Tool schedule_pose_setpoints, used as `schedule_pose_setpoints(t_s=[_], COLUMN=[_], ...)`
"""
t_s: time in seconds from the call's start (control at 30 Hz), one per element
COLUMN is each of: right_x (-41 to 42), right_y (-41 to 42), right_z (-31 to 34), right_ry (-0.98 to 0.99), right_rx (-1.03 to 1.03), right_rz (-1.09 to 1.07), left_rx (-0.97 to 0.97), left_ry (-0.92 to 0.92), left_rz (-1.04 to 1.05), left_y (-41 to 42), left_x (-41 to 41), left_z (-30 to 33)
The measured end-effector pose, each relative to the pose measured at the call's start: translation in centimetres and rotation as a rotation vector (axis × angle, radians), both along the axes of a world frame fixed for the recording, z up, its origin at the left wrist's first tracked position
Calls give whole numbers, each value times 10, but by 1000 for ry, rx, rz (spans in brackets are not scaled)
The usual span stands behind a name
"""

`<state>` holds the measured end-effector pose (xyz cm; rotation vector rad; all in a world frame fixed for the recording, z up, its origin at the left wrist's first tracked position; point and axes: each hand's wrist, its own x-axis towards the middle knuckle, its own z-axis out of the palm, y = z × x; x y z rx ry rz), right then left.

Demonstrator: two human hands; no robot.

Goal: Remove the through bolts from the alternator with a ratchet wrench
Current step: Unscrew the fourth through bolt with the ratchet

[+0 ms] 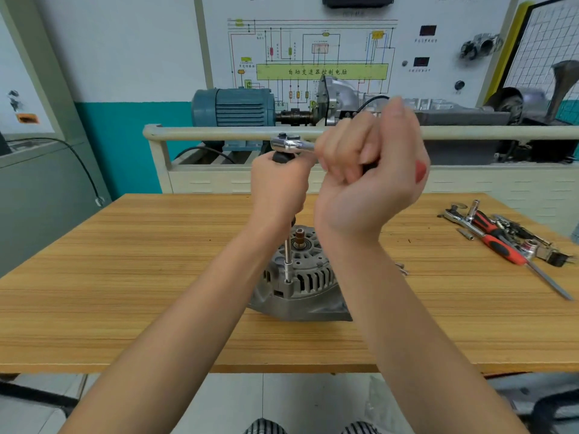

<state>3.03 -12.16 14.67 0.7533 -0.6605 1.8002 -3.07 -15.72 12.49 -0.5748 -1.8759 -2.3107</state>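
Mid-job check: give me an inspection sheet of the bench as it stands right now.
Surface: wooden table, bare wood around the work.
Job's things: alternator standing on the table; ratchet wrench on a long extension, socket seated on a bolt at the housing edge.
Clutter: loose tools at right rear.
Grippers: left hand grips the extension; right hand grips the ratchet handle.
Cables: black cable at left.
Surroundings: blue motor, wiring diagram board.

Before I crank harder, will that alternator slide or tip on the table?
The alternator looks like a cast metal body, so probably heavy for its size and stiff. It sits on a broad base, so tipping seems unlikely. The table looks smooth and nothing clamps it, so it may rotate or slide.
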Motion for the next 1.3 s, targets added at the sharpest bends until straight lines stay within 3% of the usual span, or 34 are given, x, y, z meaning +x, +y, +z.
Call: schedule_pose_setpoints(t_s=[0.07, 0.17, 0.37, 0.53, 0.73, 0.97, 1.1, 1.3], right_x=[2, 3, -11, -34, -22, 0, 5, -11], right_y=[-8, -1, 50, 69, 58, 15, 13, 46], right_z=[-2, -1, 13, 15, 12, 3, 1, 16], right_ry=[37, 26, -274, -416, -314, -87, -42, -281], right_rx=[30, 18, -173, -361, -308, -69, -21, -139], right_rz=[-100, -15, 480, 857, 680, 184, 143, 450], left_rx=[-13, -4, -29, -136, -71, -19, -27, -80], left_ry=[44, 42, 86, 29, -34, -34, 4, 65], left_rz=[44, -5, -462, -646, -387, -18, -67, -420], left_y=[0, -1, -19, -20, -13, 1, 0, -19], left_x=[1, 0, -10, -9, -7, -1, 0, -11], left_z=[-2, -3, -3, -2, -3, -4, -8, -1])
